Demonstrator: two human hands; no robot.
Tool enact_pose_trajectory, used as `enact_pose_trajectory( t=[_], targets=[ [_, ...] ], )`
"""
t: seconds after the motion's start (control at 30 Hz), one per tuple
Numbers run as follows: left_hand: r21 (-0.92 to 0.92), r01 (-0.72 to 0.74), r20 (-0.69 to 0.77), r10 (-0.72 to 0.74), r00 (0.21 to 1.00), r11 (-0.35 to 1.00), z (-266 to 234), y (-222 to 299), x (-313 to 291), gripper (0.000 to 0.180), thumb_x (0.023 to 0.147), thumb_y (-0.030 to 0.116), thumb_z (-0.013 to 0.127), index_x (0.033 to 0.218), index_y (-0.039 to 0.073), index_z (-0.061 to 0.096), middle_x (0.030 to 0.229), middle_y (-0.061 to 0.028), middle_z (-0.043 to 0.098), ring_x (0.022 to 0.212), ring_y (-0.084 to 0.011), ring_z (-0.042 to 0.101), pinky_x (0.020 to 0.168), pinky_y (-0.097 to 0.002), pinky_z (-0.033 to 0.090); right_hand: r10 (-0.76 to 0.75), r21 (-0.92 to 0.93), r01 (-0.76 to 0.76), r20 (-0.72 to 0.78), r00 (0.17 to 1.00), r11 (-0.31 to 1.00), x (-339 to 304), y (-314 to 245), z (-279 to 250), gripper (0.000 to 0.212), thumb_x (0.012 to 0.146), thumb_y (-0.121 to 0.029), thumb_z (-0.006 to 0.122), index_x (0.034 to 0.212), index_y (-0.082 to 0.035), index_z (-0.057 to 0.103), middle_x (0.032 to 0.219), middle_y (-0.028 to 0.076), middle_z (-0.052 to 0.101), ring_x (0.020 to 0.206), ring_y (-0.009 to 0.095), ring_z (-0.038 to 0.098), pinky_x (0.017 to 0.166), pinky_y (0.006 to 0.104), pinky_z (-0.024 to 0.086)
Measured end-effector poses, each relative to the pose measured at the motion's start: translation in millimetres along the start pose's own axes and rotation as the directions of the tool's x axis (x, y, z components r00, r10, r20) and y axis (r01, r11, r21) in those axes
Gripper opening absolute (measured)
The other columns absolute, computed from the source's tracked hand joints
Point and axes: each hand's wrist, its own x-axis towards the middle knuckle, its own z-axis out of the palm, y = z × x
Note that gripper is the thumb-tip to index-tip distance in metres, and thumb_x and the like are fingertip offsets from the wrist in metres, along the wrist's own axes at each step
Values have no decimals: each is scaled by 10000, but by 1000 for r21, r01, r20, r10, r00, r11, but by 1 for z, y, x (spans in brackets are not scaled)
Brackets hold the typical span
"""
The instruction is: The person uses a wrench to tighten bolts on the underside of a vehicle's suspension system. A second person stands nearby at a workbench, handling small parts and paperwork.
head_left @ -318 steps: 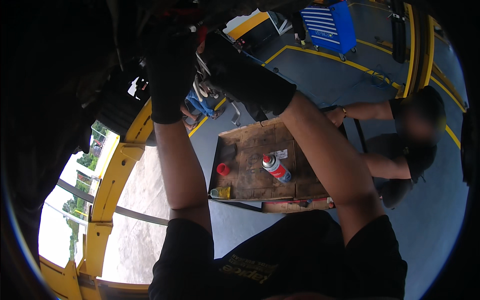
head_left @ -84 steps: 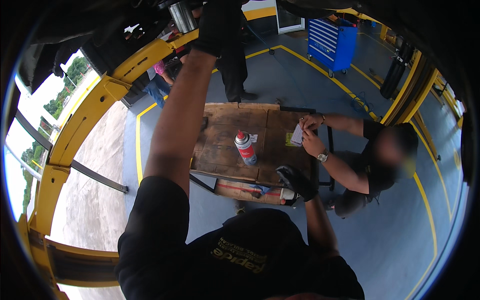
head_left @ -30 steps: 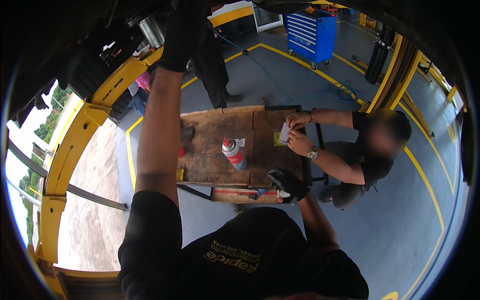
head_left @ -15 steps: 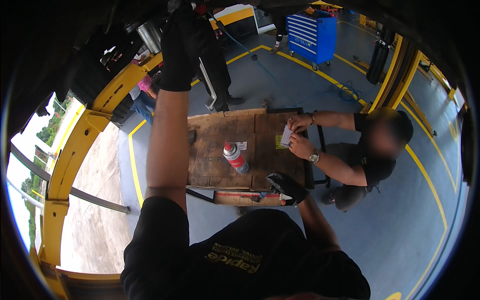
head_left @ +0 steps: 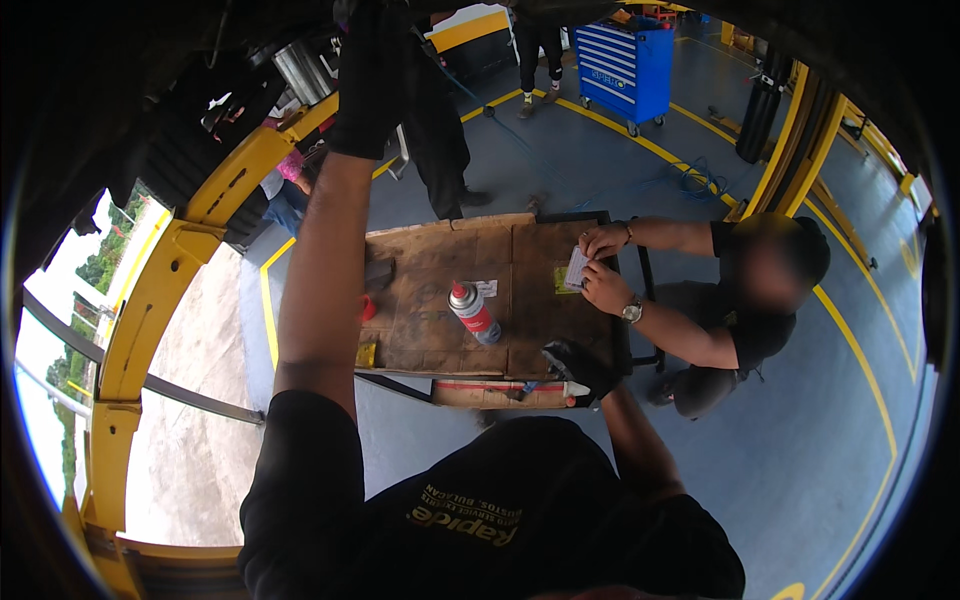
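My left hand (head_left: 372,85), in a black glove, is raised high toward the dark underside of a vehicle. Its fingers are lost in the shadow at the top edge. By the front right of the cardboard-covered table (head_left: 420,335), my right hand (head_left: 583,368), also gloved in black, is closed. A small white tapered tip (head_left: 576,388) pokes out from it; the rest of that thing is hidden. To its left, a red and white spray can (head_left: 474,313) with a red cap stands upright on the cardboard.
Across the table's right end, another person (head_left: 765,290) holds a small white paper pad (head_left: 577,270). Yellow lift posts rise at left (head_left: 160,310) and right (head_left: 790,150). A blue tool cabinet (head_left: 622,75) stands behind. Another person's dark-trousered legs (head_left: 437,150) are beyond the table.
My left arm has shifted left and higher, uncovering a red thing and a yellow thing at the table's left end. My right hand has moved slightly right and up. Legs have come into view beside the cabinet.
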Motion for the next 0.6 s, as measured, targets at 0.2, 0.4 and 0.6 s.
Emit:
enact_pose_trajectory(
  t=[0.2, 0.4, 0.6],
  targets=[
    [-484, 558, 354, -432, 829, 675, -36, 43, 12, 301, 881, 112, 688, 1166, 21, 652, 1013, -165, 683, 815, -310, 677, 716, -378, 553, 449, 401, -469, 148, 881, 787, -2, 9, 16, 327, 957, -51, 630, 1282, -22, 647, 1186, 173, 651, 939, 307, 680, 857, 410, 561],
    [-124, 213, 203, -185, 962, 969, -17, 9, -2, 263, 864, 55, 671, 1122, 13, 645, 1066, -188, 674, 915, -359, 675, 796, -422, 547, 313, 136, -293, -153, 938, 946, -14, 22, 41, 232, 995, -95, 605, 1206, -26, 671, 1063, 165, 690, 840, 276, 705, 758, 377, 565],
    [98, -100, 200, 78, 977, 990, 0, -20, 0, 281, 856, 37, 672, 1132, 2, 633, 1143, -223, 661, 1041, -387, 666, 857, -441, 542, 361, 94, -351, -127, 924, 931, -14, 20, 40, 203, 1007, -114, 580, 1164, -42, 687, 1065, 139, 703, 872, 283, 710, 771, 385, 564]
  ],
)
